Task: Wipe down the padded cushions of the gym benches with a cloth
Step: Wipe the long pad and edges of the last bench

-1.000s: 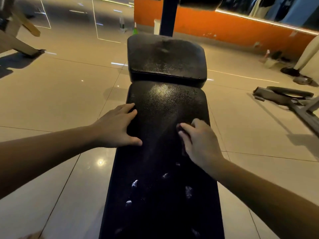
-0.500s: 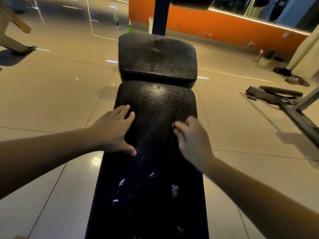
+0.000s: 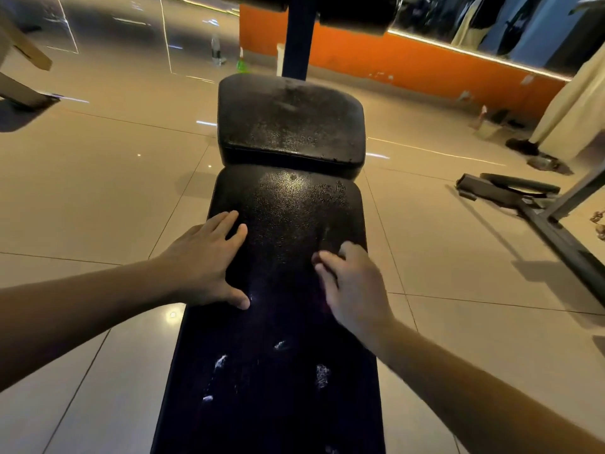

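- left grip [image 3: 203, 260] released; flat on the long cushion [image 3: 288, 208], fingers straight, thumb spread, palm over the pad's left edge
- right grip [image 3: 353, 290] just beside it on the same pad, a strip of bare pad between the two; its fingers [image 3: 327, 257] curled down onto the surface
- cloth not visible as its own shape; probably bunched under the right grip, dark on dark; cannot tell if that grip is grasping it or just clenched
- long cushion lies under both grips and runs back toward the wearer; short cushion [image 3: 291, 126] sits ahead of the grips, touching the long one's far end
- white smears [image 3: 322, 375] behind the grips, nearer the wearer; look like spray or foam not yet wiped, judgement only
- step in hand: wiping the long cushion, likely early to midway; short cushion looks speckled and unwiped
- to do it well: left grip stays flat as a brace; right grip presses evenly and makes overlapping strokes along the pad; draw back over the smears, then cover the edges and the seam ahead
- risk: cloth slipping out unseen; missed strips at the left edge under the bracing grip
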Tool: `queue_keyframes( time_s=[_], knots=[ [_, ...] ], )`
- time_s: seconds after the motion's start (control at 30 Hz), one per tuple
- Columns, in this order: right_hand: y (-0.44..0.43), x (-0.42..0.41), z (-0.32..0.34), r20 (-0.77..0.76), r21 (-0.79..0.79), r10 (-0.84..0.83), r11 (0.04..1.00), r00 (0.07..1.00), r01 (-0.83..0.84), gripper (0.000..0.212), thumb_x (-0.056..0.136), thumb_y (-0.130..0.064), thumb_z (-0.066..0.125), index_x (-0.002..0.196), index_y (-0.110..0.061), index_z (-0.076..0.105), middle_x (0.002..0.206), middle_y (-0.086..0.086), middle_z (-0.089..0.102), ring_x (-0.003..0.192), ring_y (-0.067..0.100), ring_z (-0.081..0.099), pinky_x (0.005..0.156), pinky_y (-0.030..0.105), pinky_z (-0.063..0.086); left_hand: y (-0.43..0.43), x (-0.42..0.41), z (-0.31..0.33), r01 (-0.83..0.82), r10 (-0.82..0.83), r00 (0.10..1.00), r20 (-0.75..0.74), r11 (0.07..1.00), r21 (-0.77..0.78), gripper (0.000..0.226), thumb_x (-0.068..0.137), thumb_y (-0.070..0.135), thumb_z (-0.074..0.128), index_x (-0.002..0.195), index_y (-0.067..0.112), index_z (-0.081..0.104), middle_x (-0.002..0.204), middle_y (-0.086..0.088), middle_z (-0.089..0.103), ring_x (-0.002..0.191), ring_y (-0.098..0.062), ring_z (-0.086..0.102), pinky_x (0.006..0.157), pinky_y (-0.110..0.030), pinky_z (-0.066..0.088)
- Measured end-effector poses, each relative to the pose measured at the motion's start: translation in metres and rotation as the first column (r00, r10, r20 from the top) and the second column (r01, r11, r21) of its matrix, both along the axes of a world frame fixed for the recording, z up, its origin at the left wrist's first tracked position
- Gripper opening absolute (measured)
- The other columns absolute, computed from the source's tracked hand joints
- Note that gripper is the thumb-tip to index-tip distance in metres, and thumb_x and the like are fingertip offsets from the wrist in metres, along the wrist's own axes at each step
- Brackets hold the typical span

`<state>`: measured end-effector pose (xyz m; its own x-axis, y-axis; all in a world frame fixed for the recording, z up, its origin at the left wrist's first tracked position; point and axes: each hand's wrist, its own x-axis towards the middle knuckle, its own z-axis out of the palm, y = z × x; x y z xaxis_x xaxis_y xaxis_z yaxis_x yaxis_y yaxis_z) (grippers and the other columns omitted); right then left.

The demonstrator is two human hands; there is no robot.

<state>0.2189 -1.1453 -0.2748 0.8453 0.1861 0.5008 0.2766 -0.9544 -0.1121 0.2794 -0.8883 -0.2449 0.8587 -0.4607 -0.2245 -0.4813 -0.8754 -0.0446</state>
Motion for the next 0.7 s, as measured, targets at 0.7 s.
queue_keyframes(
  time_s=[0.7],
  knots=[
    [-0.022, -0.014, -0.007, -0.007, -0.295, 0.302, 0.91, 0.953, -0.291, 0.032, 0.101, -0.034, 0.053, 0.112, -0.011, 0.072, 0.088, 0.007, 0.055, 0.076, 0.022, 0.047, 0.06, 0.036, 0.039, 0.001, 0.001, -0.001, 0.023, -0.023, 1.0, 0.002, 0.999, -0.036, 0.136, 0.07, 0.091, 0.053, 0.161, 0.014, -0.012, 0.167, -0.011, -0.023, 0.156, -0.027, -0.017, 0.126, -0.04, 0.006]
  ],
)
